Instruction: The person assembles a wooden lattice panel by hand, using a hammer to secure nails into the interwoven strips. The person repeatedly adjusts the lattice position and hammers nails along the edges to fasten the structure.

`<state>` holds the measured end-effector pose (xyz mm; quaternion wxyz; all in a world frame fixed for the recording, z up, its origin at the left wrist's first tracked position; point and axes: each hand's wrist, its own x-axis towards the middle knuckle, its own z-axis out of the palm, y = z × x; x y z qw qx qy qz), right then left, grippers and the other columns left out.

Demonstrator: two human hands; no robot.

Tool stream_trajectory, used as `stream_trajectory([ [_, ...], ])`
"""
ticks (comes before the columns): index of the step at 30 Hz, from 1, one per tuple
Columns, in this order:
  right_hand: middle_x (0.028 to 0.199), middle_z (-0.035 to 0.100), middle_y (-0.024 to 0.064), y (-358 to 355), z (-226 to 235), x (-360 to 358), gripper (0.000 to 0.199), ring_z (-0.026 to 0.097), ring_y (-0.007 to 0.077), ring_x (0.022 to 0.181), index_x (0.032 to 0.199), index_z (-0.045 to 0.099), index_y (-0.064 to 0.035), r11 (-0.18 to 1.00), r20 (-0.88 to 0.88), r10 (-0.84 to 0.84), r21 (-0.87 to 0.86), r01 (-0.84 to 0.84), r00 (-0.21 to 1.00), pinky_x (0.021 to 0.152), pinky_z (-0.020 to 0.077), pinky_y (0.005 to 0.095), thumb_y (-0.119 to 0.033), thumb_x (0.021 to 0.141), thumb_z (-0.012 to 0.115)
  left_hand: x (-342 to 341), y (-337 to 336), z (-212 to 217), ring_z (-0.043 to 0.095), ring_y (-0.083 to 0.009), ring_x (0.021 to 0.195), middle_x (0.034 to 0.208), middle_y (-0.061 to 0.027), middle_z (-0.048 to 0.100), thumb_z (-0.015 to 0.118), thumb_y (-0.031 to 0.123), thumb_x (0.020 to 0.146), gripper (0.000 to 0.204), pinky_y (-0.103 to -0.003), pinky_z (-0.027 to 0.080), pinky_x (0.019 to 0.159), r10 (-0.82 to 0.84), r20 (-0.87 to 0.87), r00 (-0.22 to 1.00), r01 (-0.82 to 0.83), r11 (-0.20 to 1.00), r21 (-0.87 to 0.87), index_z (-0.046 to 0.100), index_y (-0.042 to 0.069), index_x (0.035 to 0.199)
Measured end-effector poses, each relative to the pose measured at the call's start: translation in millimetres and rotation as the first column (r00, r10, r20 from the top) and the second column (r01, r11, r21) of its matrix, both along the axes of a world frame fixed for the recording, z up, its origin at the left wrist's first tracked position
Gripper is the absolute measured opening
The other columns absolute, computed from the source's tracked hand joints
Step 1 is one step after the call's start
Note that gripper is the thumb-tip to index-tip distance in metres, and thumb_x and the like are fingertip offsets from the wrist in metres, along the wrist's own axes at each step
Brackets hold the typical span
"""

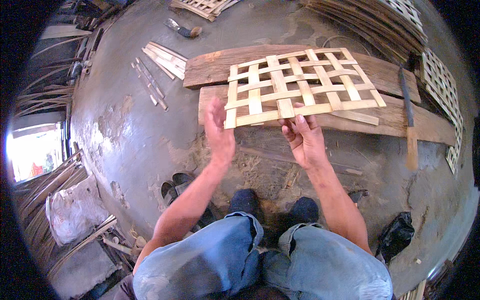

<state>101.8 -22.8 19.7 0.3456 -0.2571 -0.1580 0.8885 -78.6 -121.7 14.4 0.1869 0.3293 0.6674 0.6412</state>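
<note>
Our right fingers [302,124] pinch the flat, pale wooden-strip grid [304,89], nearly all woven it seems, with our left fingers [215,112] open beside it.

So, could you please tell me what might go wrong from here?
The woven lattice could tip or slip, as the right hand pinches only its near edge while the left hand is open by its corner. The long-bladed tool might get knocked, since its handle juts past the planks.
</note>
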Motion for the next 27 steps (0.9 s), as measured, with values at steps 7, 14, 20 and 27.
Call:
stream_trajectory([
  [7, 0.113, 0.062, 0.0084, -9, 1, -8, 0.036, 0.064, 0.0194, 0.099, 0.129, 0.049, -0.0111, 1.0, 0.039, 0.002, 0.0, -0.002, 0.999, 0.079, 0.0579, 0.0255, -0.018, 0.095, 0.059, 38, -28, 35, 0.044, -0.0175, 0.126, 0.141, -0.0026, 0.042, 0.061, 0.034, 0.091, 0.071, -0.032, 0.038, 0.102, -0.217, 0.713, 0.667, 0.125, 0.976, 0.181, 0.025, 0.014, 0.149],
  [14, 0.115, 0.06, 0.0063, -12, 2, -15, 0.046, 0.062, 0.0178, 0.101, 0.134, 0.045, -0.0103, 0.998, 0.067, 0.068, 0.006, -0.068, 0.995, 0.079, 0.0552, 0.0241, -0.011, 0.091, 0.064, 27, -18, 36, 0.053, -0.015, 0.117, 0.134, -0.0015, 0.05, 0.053, 0.028, 0.099, 0.048, -0.03, 0.048, 0.091, -0.178, 0.799, 0.574, 0.049, 0.982, 0.183, 0.037, 0.015, 0.142],
  [20, 0.112, 0.061, 0.005, -12, 7, -33, 0.049, 0.062, 0.0134, 0.095, 0.131, 0.049, -0.0093, 0.972, 0.074, 0.234, 0.001, -0.234, 0.969, 0.078, 0.0543, 0.0239, -0.007, 0.086, 0.069, 27, -20, 36, 0.058, -0.0151, 0.112, 0.126, -0.0031, 0.057, 0.052, 0.023, 0.099, 0.039, -0.029, 0.052, 0.085, -0.188, 0.802, 0.567, 0.106, 0.982, 0.155, 0.043, 0.015, 0.136],
  [27, 0.103, 0.064, 0.0033, -14, 8, -40, 0.042, 0.061, 0.0127, 0.084, 0.123, 0.056, -0.0095, 0.977, 0.076, 0.211, 0.015, -0.213, 0.974, 0.072, 0.0533, 0.026, -0.007, 0.084, 0.072, 23, -22, 41, 0.057, -0.0168, 0.113, 0.128, -0.005, 0.055, 0.045, 0.039, 0.1, 0.047, -0.032, 0.053, 0.085, -0.254, 0.823, 0.508, 0.147, 0.967, 0.208, 0.04, 0.012, 0.138],
])
